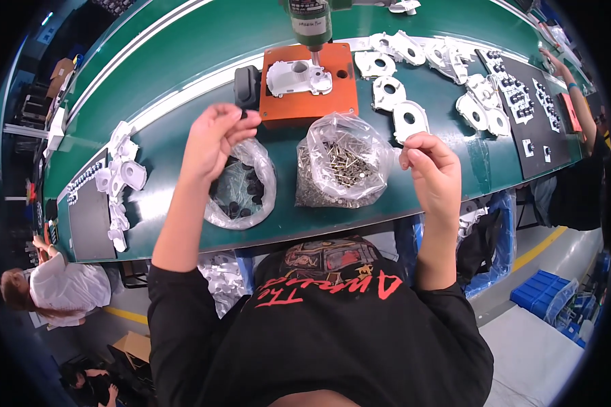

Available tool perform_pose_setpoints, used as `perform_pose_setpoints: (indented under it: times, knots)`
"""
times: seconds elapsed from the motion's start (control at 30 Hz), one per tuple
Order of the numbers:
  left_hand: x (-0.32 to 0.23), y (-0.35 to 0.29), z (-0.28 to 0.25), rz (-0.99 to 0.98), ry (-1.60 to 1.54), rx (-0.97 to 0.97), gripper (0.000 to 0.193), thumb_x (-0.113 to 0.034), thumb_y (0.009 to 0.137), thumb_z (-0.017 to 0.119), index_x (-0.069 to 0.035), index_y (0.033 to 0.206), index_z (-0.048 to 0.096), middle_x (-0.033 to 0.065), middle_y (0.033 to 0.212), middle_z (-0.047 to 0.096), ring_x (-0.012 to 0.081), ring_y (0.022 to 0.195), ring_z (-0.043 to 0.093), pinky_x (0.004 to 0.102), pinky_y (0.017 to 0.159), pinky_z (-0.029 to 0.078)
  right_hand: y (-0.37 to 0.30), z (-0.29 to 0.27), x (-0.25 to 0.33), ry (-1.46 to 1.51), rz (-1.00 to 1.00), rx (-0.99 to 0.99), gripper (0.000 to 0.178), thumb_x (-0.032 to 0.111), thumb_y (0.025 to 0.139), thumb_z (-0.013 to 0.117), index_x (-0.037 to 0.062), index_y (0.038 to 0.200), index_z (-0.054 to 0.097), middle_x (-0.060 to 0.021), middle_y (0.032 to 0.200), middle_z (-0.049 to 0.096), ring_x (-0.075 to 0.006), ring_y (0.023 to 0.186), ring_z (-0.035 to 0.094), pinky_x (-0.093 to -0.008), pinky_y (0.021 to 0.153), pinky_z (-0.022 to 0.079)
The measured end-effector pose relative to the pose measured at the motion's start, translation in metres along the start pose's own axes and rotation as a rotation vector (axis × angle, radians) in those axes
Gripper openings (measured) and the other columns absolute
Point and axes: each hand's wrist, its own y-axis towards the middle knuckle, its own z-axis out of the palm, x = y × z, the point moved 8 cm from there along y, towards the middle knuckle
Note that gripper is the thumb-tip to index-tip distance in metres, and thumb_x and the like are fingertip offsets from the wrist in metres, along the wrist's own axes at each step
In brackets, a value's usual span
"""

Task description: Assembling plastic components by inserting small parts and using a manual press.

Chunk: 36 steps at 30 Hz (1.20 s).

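Observation:
My left hand (215, 139) is raised left of the orange fixture block (295, 112), with a small black part (244, 114) pinched at its fingertips. Below that hand lies an open clear bag (268, 203) with several black round parts in it. Near the right side of a clear bag of screws (349, 163), my right hand (433, 166) has its thumb and fingers pressed together; whatever they may hold is too small to make out. A white plastic housing (295, 78) sits on the orange block, under the bit of a green powered screwdriver (310, 24).
White ring-shaped housings (409, 119) lie to the right, beside a dark mat (523, 102) of small parts. More white housings (125, 173) are at left. A dark grey object (246, 87) touches the block's left side. Other people (68, 288) work at both ends of the bench.

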Motion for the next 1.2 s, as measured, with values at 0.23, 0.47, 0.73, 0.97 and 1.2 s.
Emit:
perform_pose_setpoints:
  times: [0.23,0.47,0.73,0.97,1.2]
  knots:
    - [-0.047,0.117,0.038,0.197,0.724,0.11,0.023,-0.022,0.085,0.061,-0.001,0.094,0.061,0.0082,0.087,0.063,0.0123,0.072,0.056,0.026,0.067,0.043,-0.012,-0.013,0.012,-0.092,-0.065,-0.061,0.013,-0.003,0.083,0.054,-0.0057,0.095,0.059,-0.0101,0.093,0.056,-0.017,0.079,0.051,-0.0286,0.071,0.041]
    - [-0.026,0.165,0.083,-0.099,0.896,0.417,0.021,-0.023,0.076,0.069,-0.004,0.084,0.066,0.0016,0.07,0.055,0.0093,0.063,0.048,0.0231,0.057,0.039,-0.033,-0.064,0.01,-0.078,-0.087,-0.237,0.017,-0.003,0.085,0.053,-0.0069,0.1,0.061,-0.0112,0.092,0.057,-0.0166,0.08,0.053,-0.0272,0.074,0.043]
    - [-0.01,0.169,0.118,-0.125,1.124,0.702,0.012,-0.024,0.078,0.066,-0.013,0.082,0.069,-0.0054,0.064,0.053,0.0059,0.058,0.043,0.0221,0.052,0.039,-0.034,-0.081,0.002,0.038,-0.062,-0.333,0.014,-0.002,0.084,0.056,-0.0028,0.099,0.056,-0.0097,0.088,0.058,-0.0155,0.077,0.053,-0.0277,0.074,0.044]
    - [-0.006,0.159,0.133,-0.199,1.204,0.762,0.012,-0.025,0.08,0.062,-0.016,0.083,0.069,-0.0073,0.064,0.051,0.0049,0.059,0.043,0.0221,0.054,0.041,-0.031,-0.078,-0.003,0.024,-0.032,-0.334,0.013,-0.003,0.083,0.057,-0.0015,0.095,0.054,-0.0098,0.086,0.057,-0.0156,0.075,0.053,-0.0268,0.072,0.044]
    - [0.001,0.166,0.129,-0.264,1.187,0.847,0.009,-0.023,0.079,0.065,-0.014,0.081,0.067,-0.007,0.062,0.049,0.0059,0.055,0.042,0.0216,0.05,0.039,-0.029,-0.071,-0.003,0.03,-0.026,-0.308,0.012,-0.004,0.082,0.058,-0.0012,0.093,0.054,-0.0106,0.087,0.057,-0.0165,0.075,0.053,-0.0279,0.071,0.044]
